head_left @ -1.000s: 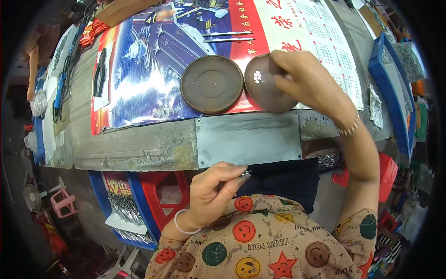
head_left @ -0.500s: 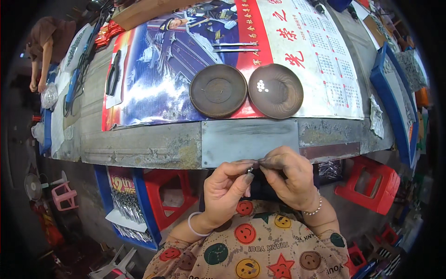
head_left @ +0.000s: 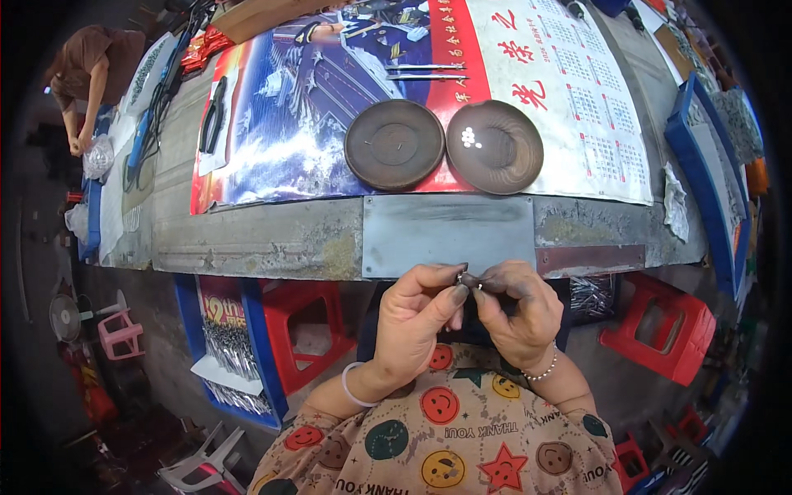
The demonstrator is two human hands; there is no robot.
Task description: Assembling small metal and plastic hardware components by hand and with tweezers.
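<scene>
Metal piece (head_left: 463, 280), tiny and shiny, sits pinched in the left hand (head_left: 412, 323), by the table's (head_left: 256, 235) near edge; the right hand (head_left: 523, 313), fingertips pinched together, meets it, its hold too small to tell. Beyond lie two dishes (head_left: 363, 165), one bearing white bits (head_left: 469, 138).

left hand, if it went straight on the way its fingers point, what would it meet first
The left hand would probably meet the right hand first, at its fingertips; whether they already touch is unclear.

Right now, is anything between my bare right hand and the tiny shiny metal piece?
Nothing visible: your right hand is at the metal piece, close beside your left hand; exact contact is too small to tell.
</scene>
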